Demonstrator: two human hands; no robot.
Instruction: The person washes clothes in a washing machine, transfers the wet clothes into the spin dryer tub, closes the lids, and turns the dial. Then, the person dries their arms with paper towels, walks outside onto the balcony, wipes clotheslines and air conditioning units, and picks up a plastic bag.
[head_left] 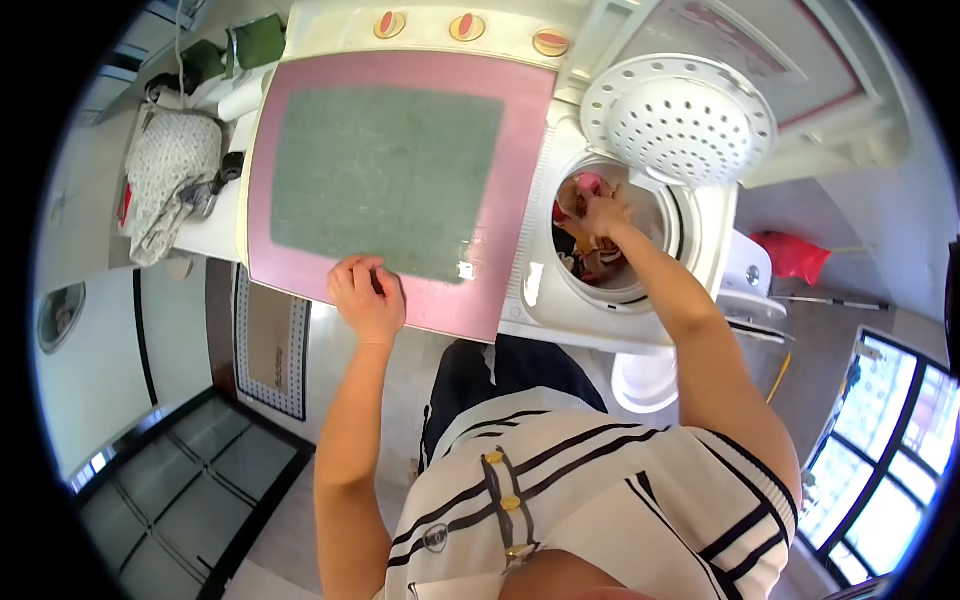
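A twin-tub washing machine stands in front of me. My left hand [368,298] rests with curled fingers on the front edge of its pink and green lid [390,180], which is closed. My right hand [603,216] reaches down into the round spin tub [655,215] on the right. Its fingers are among bunched clothes [600,262] in dark, red and brown colours, beside a pink piece [590,183]. The fingertips are partly hidden, so what they grip is unclear. Behind the tub, the white perforated inner cover [685,120] stands raised.
Three knobs [467,27] line the machine's back panel. The outer spin lid [750,60] is up. At the left lies a patterned cloth [175,165] on a white surface. A red item [792,257] and a toilet [645,383] are at the right.
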